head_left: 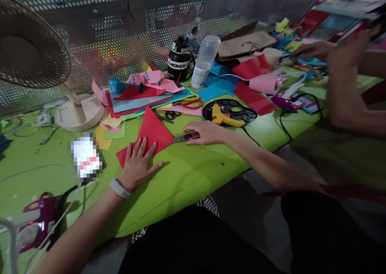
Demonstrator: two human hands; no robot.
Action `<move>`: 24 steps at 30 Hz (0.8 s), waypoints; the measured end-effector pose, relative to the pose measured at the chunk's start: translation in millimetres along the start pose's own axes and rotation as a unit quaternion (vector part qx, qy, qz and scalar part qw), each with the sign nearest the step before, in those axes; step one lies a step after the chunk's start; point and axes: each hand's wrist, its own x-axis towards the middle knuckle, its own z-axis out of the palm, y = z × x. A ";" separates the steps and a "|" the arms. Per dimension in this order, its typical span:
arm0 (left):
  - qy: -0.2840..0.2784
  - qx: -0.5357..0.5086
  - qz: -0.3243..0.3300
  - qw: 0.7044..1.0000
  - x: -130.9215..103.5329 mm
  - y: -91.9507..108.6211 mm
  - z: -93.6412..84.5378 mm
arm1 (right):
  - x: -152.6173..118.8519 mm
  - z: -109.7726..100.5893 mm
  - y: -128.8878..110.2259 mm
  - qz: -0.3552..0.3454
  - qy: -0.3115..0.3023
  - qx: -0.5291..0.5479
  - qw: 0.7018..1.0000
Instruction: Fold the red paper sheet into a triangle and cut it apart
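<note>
My left hand (138,161) lay flat, fingers spread, pinning the red paper (147,135) to the green table (193,173); my right hand (205,132) rested on the cutter (187,137), grip unclear. I judged the paper still uncut.

Probably a craft workshop: coloured paper (144,101), glue gun (224,118) (green table (187,173)).

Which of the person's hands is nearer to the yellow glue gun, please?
Right. The right hand lies just below-left of the yellow glue gun; the left hand rests farther left on the red paper.
</note>
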 end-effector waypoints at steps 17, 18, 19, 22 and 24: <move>-0.007 -0.001 0.000 1.000 -0.5 -0.4 1.6 | -2.2 30.5 10.7 -0.096 0.126 0.028 0.987; -0.008 -0.001 0.000 1.000 -0.4 -0.4 1.7 | -4.5 30.3 10.8 -0.097 0.127 0.027 0.987; -0.009 -0.001 0.000 1.000 -0.4 -0.3 1.7 | -7.1 30.1 10.5 -0.097 0.129 0.026 0.987; -0.010 -0.002 0.004 1.000 -0.2 0.0 1.8 | -13.2 30.0 6.4 -0.088 0.133 0.021 0.987; -0.010 -0.003 0.004 1.000 -0.1 0.2 1.8 | -13.7 30.9 0.7 -0.081 0.139 0.012 0.987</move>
